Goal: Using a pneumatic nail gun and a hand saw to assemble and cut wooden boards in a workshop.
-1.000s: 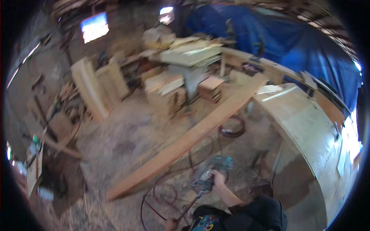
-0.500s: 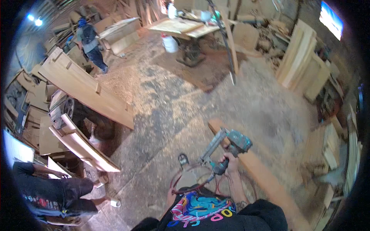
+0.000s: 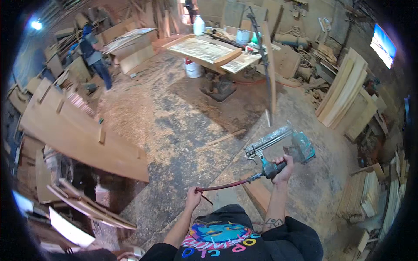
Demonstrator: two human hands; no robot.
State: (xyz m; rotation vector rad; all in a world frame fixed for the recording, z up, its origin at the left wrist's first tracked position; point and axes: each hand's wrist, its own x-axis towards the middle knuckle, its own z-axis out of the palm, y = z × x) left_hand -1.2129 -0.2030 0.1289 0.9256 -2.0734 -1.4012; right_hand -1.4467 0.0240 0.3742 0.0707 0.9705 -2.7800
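My right hand (image 3: 284, 170) is wrapped round the handle of a teal and black nail gun (image 3: 283, 150), raised in front of me with its magazine toward the left. A dark red air hose (image 3: 226, 185) runs from the handle's end across to my left hand (image 3: 193, 198). The fingers of that hand are closed round the hose, and a short length of it hangs down past them. Behind my right forearm lies a wooden board (image 3: 257, 191), partly hidden by the arm.
A long curved wooden panel (image 3: 87, 126) stands at the left, with smaller curved pieces (image 3: 93, 206) nearer me. Ahead is a worktable (image 3: 204, 50) with a bucket (image 3: 193, 69) beside it. Boards (image 3: 344, 87) lean at the right. A person (image 3: 93, 56) stands far left; sawdust covers the floor.
The nail gun has risen away from my body and to the right. My left hand now shows, gripping the hose stretched between both hands. The near-left person has mostly left the view.
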